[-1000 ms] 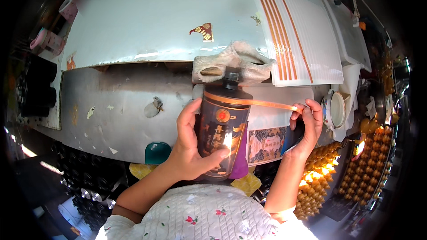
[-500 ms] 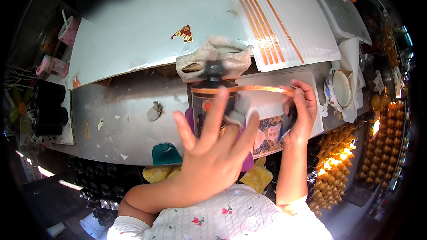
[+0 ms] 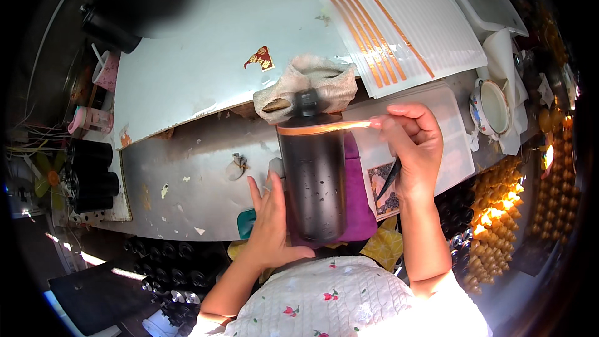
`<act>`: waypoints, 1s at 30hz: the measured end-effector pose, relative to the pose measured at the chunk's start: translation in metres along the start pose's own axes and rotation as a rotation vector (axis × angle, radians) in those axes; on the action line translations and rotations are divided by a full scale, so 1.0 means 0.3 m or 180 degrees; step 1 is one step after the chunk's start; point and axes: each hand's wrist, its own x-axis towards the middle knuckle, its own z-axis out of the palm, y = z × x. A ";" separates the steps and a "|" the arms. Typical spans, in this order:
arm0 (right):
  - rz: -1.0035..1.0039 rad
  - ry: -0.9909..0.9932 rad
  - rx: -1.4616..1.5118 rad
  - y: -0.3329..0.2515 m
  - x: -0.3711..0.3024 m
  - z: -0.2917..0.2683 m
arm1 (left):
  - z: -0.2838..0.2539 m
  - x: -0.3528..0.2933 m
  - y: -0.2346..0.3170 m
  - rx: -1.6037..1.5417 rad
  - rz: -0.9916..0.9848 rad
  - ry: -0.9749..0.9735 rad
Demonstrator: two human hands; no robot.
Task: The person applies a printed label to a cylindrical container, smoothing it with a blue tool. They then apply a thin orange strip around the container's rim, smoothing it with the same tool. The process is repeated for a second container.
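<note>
Our left hand point(image 3: 272, 221) rests flat against the side of the dark bottle point(image 3: 314, 178), fingers spread, not closed around it. Our right hand point(image 3: 413, 143) pinches the end of a thin orange strip point(image 3: 324, 127) that runs around the top of the bottle, and a small dark stick point(image 3: 388, 179) is tucked in that hand too. We keep the bottle standing up close to our body, with a purple cloth point(image 3: 357, 196) behind it. Just past its black cap lies a crumpled beige rag point(image 3: 312, 78). Farther out on the grey surface point(image 3: 187, 175) sits a white sheet with more orange strips point(image 3: 399, 22). To the right is a small white cup point(image 3: 493, 106).
</note>
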 end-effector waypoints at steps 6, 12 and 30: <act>0.0592 0.0027 0.0424 -0.007 0.008 0.018 | 0.023 0.160 0.073 -0.1962 -0.0307 0.0686; 0.1201 -0.0327 0.0985 -0.004 0.014 0.012 | 0.033 0.219 0.109 -0.1972 -0.0384 0.0992; 0.0380 0.0005 0.0256 0.088 0.021 0.087 | 0.057 0.220 0.148 -0.1886 -0.0566 0.1292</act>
